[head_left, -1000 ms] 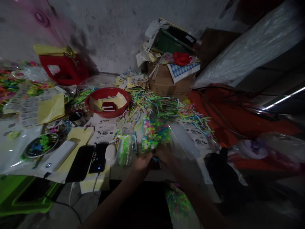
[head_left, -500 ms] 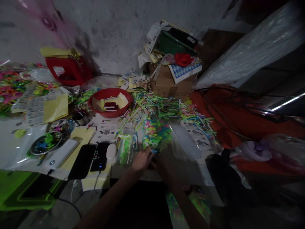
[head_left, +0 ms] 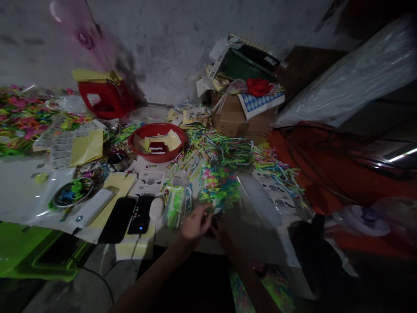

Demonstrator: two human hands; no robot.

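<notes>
My left hand (head_left: 194,224) rests at the near edge of the table, fingers loosely curled with the tips pointing toward my right hand (head_left: 224,230). It is too dark and blurred for me to tell whether those fingers pinch anything. My right hand sits just beside it, in shadow under a clear plastic bag (head_left: 260,204) that spreads away to the right of my fingers; I cannot tell whether it is closed or open.

Just beyond my fingertips lies a bunch of bright little plastic pieces (head_left: 216,187), pink, green and yellow, touching or nearly touching my left fingers. Further out past that, a wide scatter of coloured strips (head_left: 228,148) covers the table.

To the left of my left fingers stands a small clear packet of green pieces (head_left: 175,206), then a white oval thing (head_left: 156,208), then 2 dark phones (head_left: 130,215) side by side, one with a small blue light. Further left is a round dish (head_left: 72,192) with coloured bits in it.

Well beyond my fingers, toward the wall, sits a red bowl (head_left: 137,141) holding yellow papers, and to its right a cardboard box (head_left: 237,119) piled with papers
</notes>
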